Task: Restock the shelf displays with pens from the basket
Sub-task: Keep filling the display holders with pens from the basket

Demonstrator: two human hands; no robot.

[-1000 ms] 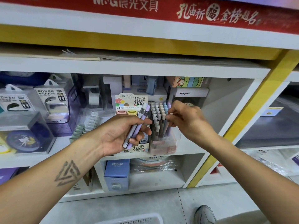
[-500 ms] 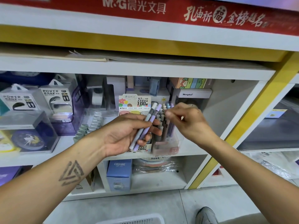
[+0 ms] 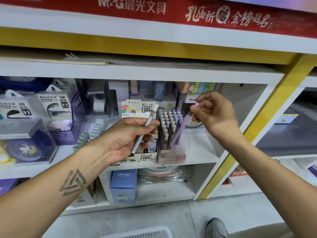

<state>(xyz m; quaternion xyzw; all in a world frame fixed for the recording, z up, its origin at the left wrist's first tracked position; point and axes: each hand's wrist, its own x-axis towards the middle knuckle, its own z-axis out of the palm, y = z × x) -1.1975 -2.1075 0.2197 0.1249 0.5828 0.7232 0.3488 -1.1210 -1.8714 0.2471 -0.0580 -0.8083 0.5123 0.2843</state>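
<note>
Lilac pen (image 3: 182,128) pinched by right hand (image 3: 216,115); left hand (image 3: 127,136) grips one grey pen (image 3: 145,128).

Stationery shop. Evidence: red brand banner (image 3: 154,9) with printed lettering running across the top of white shelving (image 3: 137,71); below the banner, boxed power banks (image 3: 53,107), a clear pen display box (image 3: 171,134) and a priced lead-refill carton (image 3: 137,109) stand in rows.

I'm holding a grey pen (image 3: 145,128) in my left hand (image 3: 127,140), while my right hand (image 3: 213,114) is pinching a purple pen (image 3: 182,128) over the clear pen display (image 3: 171,134).
</note>
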